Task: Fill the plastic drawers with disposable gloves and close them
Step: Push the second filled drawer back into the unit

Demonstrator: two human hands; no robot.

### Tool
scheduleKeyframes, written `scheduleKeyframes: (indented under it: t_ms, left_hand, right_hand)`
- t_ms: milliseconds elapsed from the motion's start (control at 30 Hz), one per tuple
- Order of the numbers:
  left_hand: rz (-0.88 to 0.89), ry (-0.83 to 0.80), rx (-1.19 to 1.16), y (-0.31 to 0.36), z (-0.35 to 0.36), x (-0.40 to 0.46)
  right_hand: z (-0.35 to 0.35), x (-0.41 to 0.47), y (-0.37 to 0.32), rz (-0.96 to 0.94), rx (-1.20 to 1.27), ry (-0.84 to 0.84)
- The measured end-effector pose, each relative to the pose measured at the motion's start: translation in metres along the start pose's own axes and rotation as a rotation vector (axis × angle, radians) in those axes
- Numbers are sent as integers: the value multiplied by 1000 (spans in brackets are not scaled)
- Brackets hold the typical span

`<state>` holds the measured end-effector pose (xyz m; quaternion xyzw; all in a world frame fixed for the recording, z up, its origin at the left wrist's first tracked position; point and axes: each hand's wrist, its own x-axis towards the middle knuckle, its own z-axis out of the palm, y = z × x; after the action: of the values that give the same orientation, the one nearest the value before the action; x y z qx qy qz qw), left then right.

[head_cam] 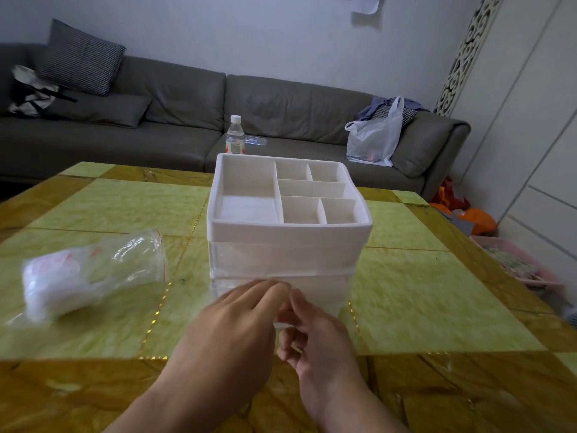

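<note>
Both hands, left hand (232,320) and right hand (307,335), are pinching something clear, blurred, before the white plastic drawer organiser (288,242).

Not much showing here — just two bare forearms coming into frame from the bottom edge, no sleeves covering them as far as the shot goes. The left hand (237,332) and right hand (312,335) are both wearing nothing — no gloves, rings, watch or bands showing. Nails are looking short, though everything's blurring a bit.
</note>
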<state>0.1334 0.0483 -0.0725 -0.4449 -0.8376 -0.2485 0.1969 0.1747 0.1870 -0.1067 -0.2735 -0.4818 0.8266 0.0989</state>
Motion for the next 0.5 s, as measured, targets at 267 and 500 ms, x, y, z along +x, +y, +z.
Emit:
scheduleKeyframes:
  t_ms: [267,500]
  left_hand:
    - [-468,297,-207,-24,-19,-1]
    - [-708,62,-308,-51,4,-3]
  right_hand:
    - [7,8,-5,-70,-62,68]
    - [6,21,-5,-141,-198,126]
